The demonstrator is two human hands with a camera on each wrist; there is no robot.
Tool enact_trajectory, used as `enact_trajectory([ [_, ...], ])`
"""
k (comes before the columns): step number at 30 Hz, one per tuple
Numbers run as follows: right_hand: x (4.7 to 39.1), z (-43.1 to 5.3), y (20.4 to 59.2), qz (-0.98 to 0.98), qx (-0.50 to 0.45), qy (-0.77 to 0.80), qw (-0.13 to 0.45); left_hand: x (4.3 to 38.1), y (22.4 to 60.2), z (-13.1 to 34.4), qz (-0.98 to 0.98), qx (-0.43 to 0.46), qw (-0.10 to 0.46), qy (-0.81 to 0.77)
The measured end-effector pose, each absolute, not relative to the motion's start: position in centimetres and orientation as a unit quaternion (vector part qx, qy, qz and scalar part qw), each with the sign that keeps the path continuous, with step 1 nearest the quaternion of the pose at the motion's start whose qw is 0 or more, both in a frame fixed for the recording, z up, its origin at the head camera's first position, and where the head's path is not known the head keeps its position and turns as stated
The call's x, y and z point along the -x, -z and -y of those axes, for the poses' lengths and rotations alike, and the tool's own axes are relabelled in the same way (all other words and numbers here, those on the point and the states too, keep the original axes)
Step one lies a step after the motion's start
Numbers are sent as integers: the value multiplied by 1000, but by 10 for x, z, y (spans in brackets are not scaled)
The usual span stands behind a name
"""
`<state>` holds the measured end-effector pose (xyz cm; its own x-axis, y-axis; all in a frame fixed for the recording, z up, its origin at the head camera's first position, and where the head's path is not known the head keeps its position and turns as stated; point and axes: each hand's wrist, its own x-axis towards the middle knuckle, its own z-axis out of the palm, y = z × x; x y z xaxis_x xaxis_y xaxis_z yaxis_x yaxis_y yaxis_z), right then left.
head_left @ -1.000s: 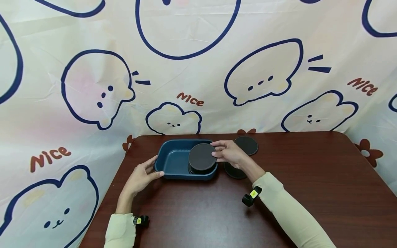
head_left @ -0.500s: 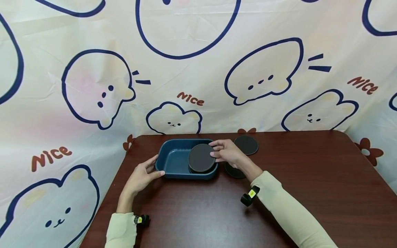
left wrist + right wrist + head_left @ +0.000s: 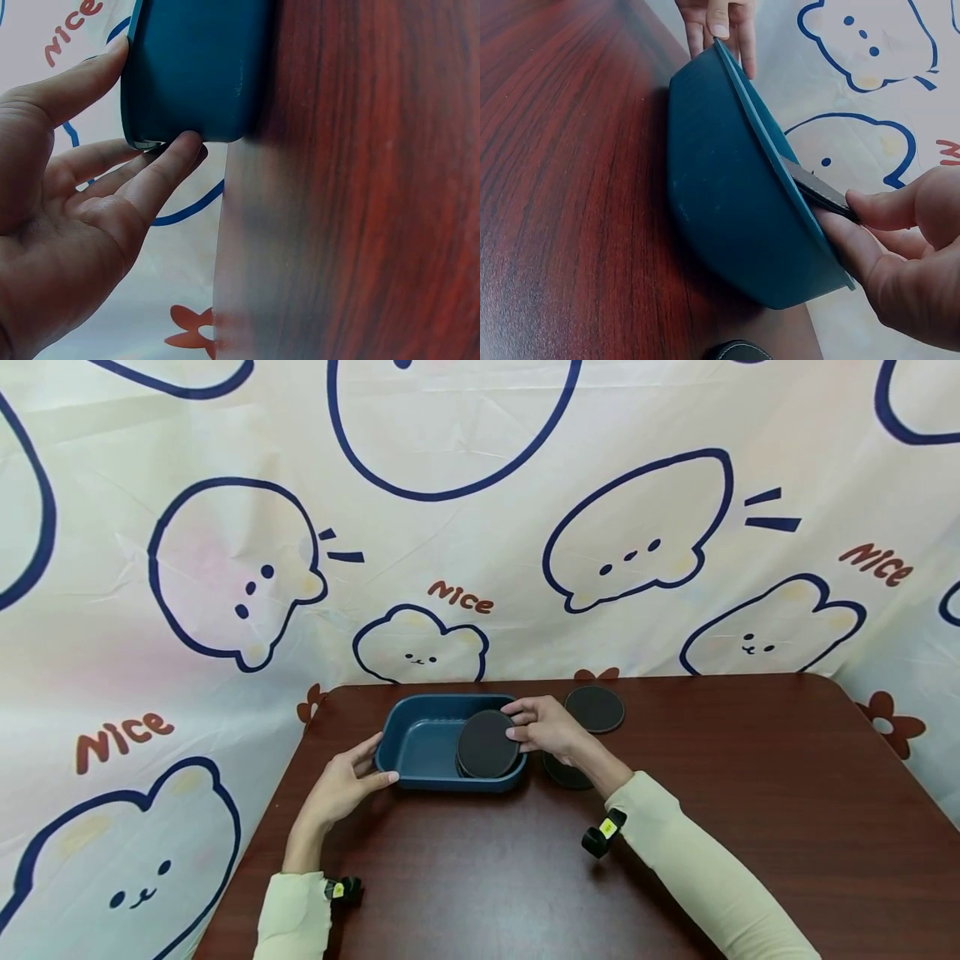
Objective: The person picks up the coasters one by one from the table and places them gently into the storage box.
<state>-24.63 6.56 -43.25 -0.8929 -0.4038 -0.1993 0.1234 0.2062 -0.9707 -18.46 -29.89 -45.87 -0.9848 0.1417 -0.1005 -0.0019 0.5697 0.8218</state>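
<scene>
A blue rectangular plastic basin (image 3: 420, 783) stands near the back of the table. My left hand (image 3: 341, 787) holds its left end, thumb at the front rim and fingertips against the end wall, as the left wrist view shows. With thumb and fingers my right hand (image 3: 551, 727) pinches the right edge of a round black coaster (image 3: 486, 743) in the right part of the basin. It lies tilted in the right wrist view, where the black coaster (image 3: 817, 190) pokes out over the rim. Edges of more coasters show just under it.
To the right of the basin, a black coaster (image 3: 595, 708) lies on the brown wooden table (image 3: 480, 868). Another coaster (image 3: 564, 773) lies nearer, partly hidden under the right wrist. A cartoon-printed cloth (image 3: 435, 543) hangs behind the table.
The held coaster has come down slightly inside the basin, and my right hand has shifted a little to the left with it. My left hand keeps its place on the basin.
</scene>
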Motion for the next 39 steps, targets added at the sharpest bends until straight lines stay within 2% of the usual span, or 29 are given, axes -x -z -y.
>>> enact_trajectory([
  [11, 245, -62, 425, -762, 106, 594, 235, 185, 460, 300, -882, -45, 75, -464],
  [18, 244, -76, 414, -831, 170, 494, 189, 186, 460, 300, -880, -46, 74, -466],
  [22, 244, -91, 413, -825, 191, 499, 181, 186, 460, 300, -881, -43, 73, -466],
  [33, 254, -147, 434, -770, 138, 598, 177, 184, 460, 299, -881, -41, 71, -466],
  [39, 267, -183, 449, -774, 107, 607, 146, 184, 460, 299, -880, -40, 69, -469],
])
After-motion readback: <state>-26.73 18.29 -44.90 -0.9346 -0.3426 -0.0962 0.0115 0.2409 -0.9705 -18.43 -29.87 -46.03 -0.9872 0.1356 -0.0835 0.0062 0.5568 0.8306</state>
